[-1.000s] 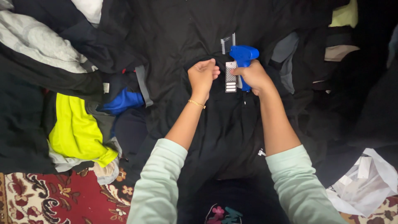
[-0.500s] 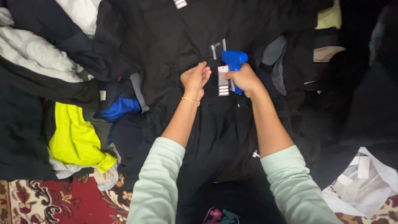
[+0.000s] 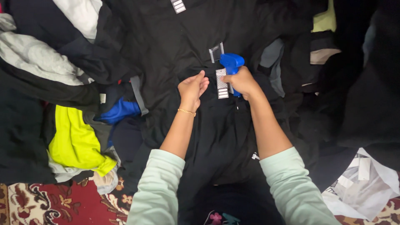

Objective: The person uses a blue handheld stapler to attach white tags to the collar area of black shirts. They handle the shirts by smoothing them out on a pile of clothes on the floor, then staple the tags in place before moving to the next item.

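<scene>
Head view, right hand: The right hand (image 3: 242, 82) is closed around a blue tagging gun (image 3: 231, 64). The top of the gun sticks out past the fingers, and its lower part is hidden in the fist.
Head view, left hand: The left hand (image 3: 192, 87) is curled, with its fingertips pinched together on the black cloth. It has a thin gold bracelet (image 3: 186, 111) on the wrist.
Head view, tag: A small striped paper tag (image 3: 221, 83) lies between the two hands, just beside the gun.
Head view, shirt: The black shirt (image 3: 166, 46) is spread out in front of the person. Both hands rest on its middle.
Head view, sleeves: Both arms wear light green sleeves (image 3: 156, 187).
Head view, left side: A pile of clothes has a yellow top (image 3: 75, 141), a blue bit of cloth (image 3: 121, 110) and a grey top (image 3: 33, 58).
Head view, floor: A red patterned rug (image 3: 54, 206) shows at the bottom edge.
Head view, right corner: A clear plastic bag (image 3: 366, 187) holds white paper tags.
</scene>
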